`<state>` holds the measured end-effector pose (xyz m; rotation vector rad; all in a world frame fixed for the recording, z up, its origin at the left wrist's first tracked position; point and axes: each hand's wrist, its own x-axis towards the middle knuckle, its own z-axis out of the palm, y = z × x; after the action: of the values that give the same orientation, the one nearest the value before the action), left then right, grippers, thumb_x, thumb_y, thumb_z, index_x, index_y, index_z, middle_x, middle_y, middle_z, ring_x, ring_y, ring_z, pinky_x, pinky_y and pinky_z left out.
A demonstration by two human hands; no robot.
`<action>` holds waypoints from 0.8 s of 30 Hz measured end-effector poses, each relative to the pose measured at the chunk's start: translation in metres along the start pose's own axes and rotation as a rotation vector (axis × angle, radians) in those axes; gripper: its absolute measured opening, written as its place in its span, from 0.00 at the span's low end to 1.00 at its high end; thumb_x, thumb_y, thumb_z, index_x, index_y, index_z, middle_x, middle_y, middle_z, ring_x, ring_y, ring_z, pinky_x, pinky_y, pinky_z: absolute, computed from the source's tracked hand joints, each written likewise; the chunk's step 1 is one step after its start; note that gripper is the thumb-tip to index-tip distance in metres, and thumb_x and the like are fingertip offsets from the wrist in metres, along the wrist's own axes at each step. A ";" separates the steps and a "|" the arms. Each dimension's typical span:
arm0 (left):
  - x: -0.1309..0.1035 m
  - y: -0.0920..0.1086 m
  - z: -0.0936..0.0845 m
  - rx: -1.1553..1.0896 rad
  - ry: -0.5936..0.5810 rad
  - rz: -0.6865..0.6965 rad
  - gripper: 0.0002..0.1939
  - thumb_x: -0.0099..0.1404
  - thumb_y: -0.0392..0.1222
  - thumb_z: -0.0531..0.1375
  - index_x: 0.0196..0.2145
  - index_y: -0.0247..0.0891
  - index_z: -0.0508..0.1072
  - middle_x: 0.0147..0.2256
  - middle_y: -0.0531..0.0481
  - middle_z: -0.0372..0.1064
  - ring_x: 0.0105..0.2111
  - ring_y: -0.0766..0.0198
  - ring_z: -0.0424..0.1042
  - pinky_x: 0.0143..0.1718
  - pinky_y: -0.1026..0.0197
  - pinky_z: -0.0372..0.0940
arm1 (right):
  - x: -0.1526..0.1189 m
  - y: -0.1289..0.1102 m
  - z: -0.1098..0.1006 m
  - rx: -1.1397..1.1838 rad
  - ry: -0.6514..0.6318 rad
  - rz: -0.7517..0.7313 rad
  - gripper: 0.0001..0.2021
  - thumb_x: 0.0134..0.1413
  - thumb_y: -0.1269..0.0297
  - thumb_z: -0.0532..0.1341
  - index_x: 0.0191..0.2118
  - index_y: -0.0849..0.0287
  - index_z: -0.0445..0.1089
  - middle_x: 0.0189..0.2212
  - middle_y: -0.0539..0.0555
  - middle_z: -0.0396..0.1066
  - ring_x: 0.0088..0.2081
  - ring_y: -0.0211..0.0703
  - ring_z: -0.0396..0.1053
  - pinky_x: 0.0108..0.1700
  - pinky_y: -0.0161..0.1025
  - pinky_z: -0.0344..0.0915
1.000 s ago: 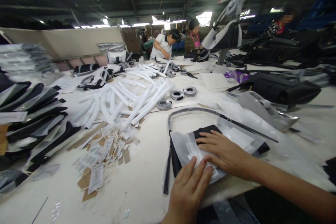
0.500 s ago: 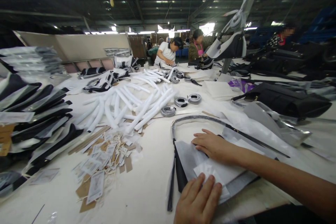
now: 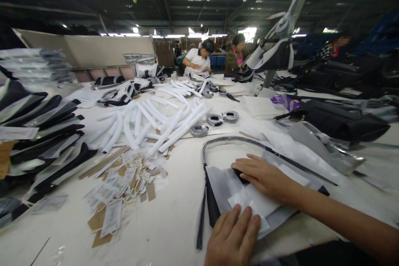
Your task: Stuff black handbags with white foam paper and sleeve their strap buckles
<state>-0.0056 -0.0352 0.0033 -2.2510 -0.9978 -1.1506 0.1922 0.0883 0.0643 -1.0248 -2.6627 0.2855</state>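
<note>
A black bag with white-grey wrapping sheets (image 3: 220, 181) lies flat on the table in front of me, its wrapped strap (image 3: 233, 139) arching over the far side. My left hand (image 3: 233, 237) rests at the near edge, fingers spread over a small white packet (image 3: 247, 205). My right hand (image 3: 266, 176) reaches in from the right and lies on the far part of the bag, fingers extended, beside a dark patch of black material. Its palm covers part of a white sheet.
Left of the bag are a heap of tags (image 3: 124, 187), white padded tubes (image 3: 168, 124) and coiled straps (image 3: 199, 130). Stacked black bags (image 3: 46, 145) stand far left. Another black bag (image 3: 343, 120) lies at right. People work across the table.
My right hand has shifted slightly to the right, and more black material shows beneath its fingers. My left hand stays on the packet. The view has moved slightly.
</note>
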 end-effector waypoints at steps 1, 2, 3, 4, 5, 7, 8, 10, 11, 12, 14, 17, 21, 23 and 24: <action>0.001 0.000 -0.001 -0.002 -0.015 0.003 0.21 0.77 0.35 0.46 0.50 0.42 0.77 0.49 0.57 0.76 0.46 0.63 0.78 0.44 0.65 0.73 | -0.004 -0.003 0.000 0.000 -0.029 -0.003 0.19 0.69 0.64 0.52 0.61 0.55 0.67 0.58 0.59 0.70 0.62 0.51 0.64 0.66 0.60 0.53; 0.002 0.000 -0.002 -0.003 -0.027 0.006 0.21 0.77 0.35 0.45 0.50 0.42 0.77 0.50 0.57 0.76 0.47 0.63 0.78 0.43 0.65 0.73 | -0.005 -0.006 0.000 0.003 -0.071 0.001 0.20 0.69 0.63 0.52 0.63 0.56 0.65 0.60 0.59 0.68 0.64 0.52 0.61 0.67 0.61 0.52; 0.002 0.000 -0.004 -0.003 -0.040 0.010 0.22 0.77 0.34 0.44 0.50 0.42 0.77 0.50 0.57 0.76 0.47 0.63 0.77 0.43 0.65 0.73 | -0.004 -0.009 0.001 0.011 -0.116 0.010 0.21 0.69 0.63 0.52 0.64 0.56 0.64 0.61 0.59 0.67 0.66 0.54 0.59 0.67 0.62 0.50; 0.003 0.000 -0.005 -0.003 -0.051 0.016 0.22 0.77 0.34 0.44 0.51 0.42 0.77 0.51 0.57 0.75 0.48 0.63 0.77 0.43 0.64 0.73 | -0.001 -0.011 0.002 0.027 -0.157 0.019 0.22 0.69 0.63 0.52 0.65 0.57 0.63 0.62 0.60 0.66 0.66 0.54 0.57 0.67 0.63 0.48; 0.003 0.000 -0.006 -0.005 -0.061 0.024 0.22 0.77 0.33 0.43 0.51 0.41 0.76 0.51 0.57 0.75 0.48 0.63 0.77 0.43 0.64 0.73 | 0.003 -0.012 0.003 0.052 -0.189 0.024 0.22 0.69 0.63 0.52 0.66 0.58 0.61 0.62 0.60 0.65 0.66 0.54 0.58 0.68 0.63 0.47; 0.002 -0.002 -0.007 -0.007 -0.077 0.041 0.23 0.77 0.33 0.43 0.52 0.41 0.76 0.53 0.56 0.74 0.50 0.62 0.76 0.45 0.63 0.72 | 0.014 -0.013 0.005 0.117 -0.229 0.019 0.23 0.69 0.65 0.50 0.67 0.57 0.59 0.61 0.60 0.67 0.64 0.50 0.62 0.69 0.62 0.45; 0.000 -0.003 -0.008 -0.009 -0.080 0.046 0.22 0.77 0.33 0.43 0.53 0.41 0.75 0.53 0.56 0.74 0.51 0.62 0.75 0.46 0.63 0.72 | 0.019 -0.012 0.006 0.144 -0.240 0.017 0.24 0.69 0.65 0.50 0.68 0.56 0.57 0.60 0.60 0.68 0.62 0.48 0.64 0.69 0.61 0.44; -0.003 -0.008 -0.009 -0.010 -0.086 0.045 0.21 0.77 0.33 0.44 0.54 0.41 0.74 0.54 0.56 0.73 0.52 0.63 0.74 0.49 0.62 0.70 | 0.029 -0.009 0.008 0.160 -0.261 0.010 0.24 0.70 0.65 0.50 0.68 0.55 0.57 0.59 0.59 0.70 0.61 0.47 0.65 0.69 0.61 0.44; -0.004 -0.010 -0.010 -0.009 -0.093 0.043 0.20 0.77 0.33 0.45 0.54 0.41 0.74 0.54 0.56 0.73 0.53 0.63 0.73 0.51 0.62 0.69 | 0.032 -0.007 0.009 0.141 -0.263 0.004 0.23 0.70 0.65 0.50 0.67 0.55 0.59 0.59 0.59 0.70 0.61 0.48 0.65 0.69 0.61 0.44; -0.006 -0.012 -0.011 -0.011 -0.099 0.041 0.20 0.77 0.33 0.45 0.55 0.41 0.74 0.54 0.56 0.73 0.54 0.63 0.73 0.53 0.62 0.68 | 0.035 -0.007 0.011 0.108 -0.258 -0.006 0.22 0.70 0.65 0.50 0.66 0.56 0.60 0.59 0.60 0.69 0.62 0.49 0.64 0.68 0.62 0.45; -0.008 -0.015 -0.013 -0.016 -0.110 0.033 0.19 0.77 0.33 0.46 0.55 0.41 0.73 0.55 0.55 0.73 0.54 0.64 0.72 0.55 0.62 0.66 | 0.036 -0.007 0.013 0.030 -0.227 -0.028 0.21 0.69 0.67 0.50 0.64 0.58 0.64 0.58 0.62 0.70 0.63 0.53 0.63 0.67 0.64 0.46; -0.010 -0.015 -0.014 -0.028 -0.130 0.017 0.19 0.77 0.33 0.47 0.57 0.41 0.72 0.55 0.55 0.72 0.56 0.64 0.71 0.55 0.61 0.66 | 0.019 -0.016 0.011 -0.017 -0.103 -0.085 0.19 0.67 0.73 0.51 0.59 0.61 0.69 0.56 0.62 0.72 0.62 0.54 0.64 0.65 0.63 0.53; -0.012 -0.013 -0.015 -0.062 -0.169 -0.015 0.19 0.76 0.33 0.47 0.59 0.40 0.69 0.57 0.54 0.70 0.57 0.62 0.69 0.54 0.58 0.68 | -0.048 -0.039 0.002 0.044 0.250 -0.234 0.15 0.66 0.72 0.56 0.56 0.61 0.70 0.51 0.59 0.76 0.56 0.46 0.70 0.63 0.50 0.63; -0.013 -0.012 -0.015 -0.091 -0.190 -0.025 0.20 0.76 0.32 0.47 0.60 0.40 0.68 0.58 0.53 0.70 0.58 0.60 0.69 0.54 0.56 0.69 | -0.091 -0.051 0.003 0.038 0.334 -0.307 0.17 0.63 0.73 0.60 0.56 0.61 0.69 0.49 0.56 0.77 0.56 0.42 0.71 0.63 0.43 0.64; -0.014 -0.012 -0.015 -0.104 -0.198 -0.030 0.20 0.76 0.32 0.47 0.60 0.40 0.67 0.58 0.53 0.70 0.58 0.60 0.68 0.53 0.55 0.69 | -0.111 -0.055 0.006 0.008 0.325 -0.335 0.18 0.62 0.73 0.63 0.57 0.61 0.69 0.48 0.55 0.78 0.57 0.41 0.70 0.64 0.43 0.64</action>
<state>-0.0281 -0.0424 0.0008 -2.4794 -1.0721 -1.0288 0.2351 -0.0278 0.0535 -0.5500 -2.4731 0.0530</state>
